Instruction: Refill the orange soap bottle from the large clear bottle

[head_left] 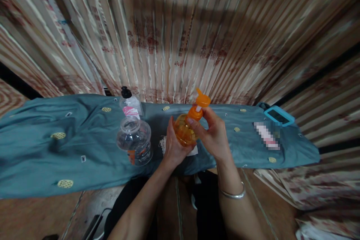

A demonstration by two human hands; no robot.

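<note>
I am wearing a thin silver bangle (233, 194) on my right wrist, bare forearms, dark trousers (126, 202) at six o'clock.

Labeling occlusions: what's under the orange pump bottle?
A white paper or cloth lies on the teal sheet beneath the orange pump bottle. The left hand and right hand cover most of it.
</note>
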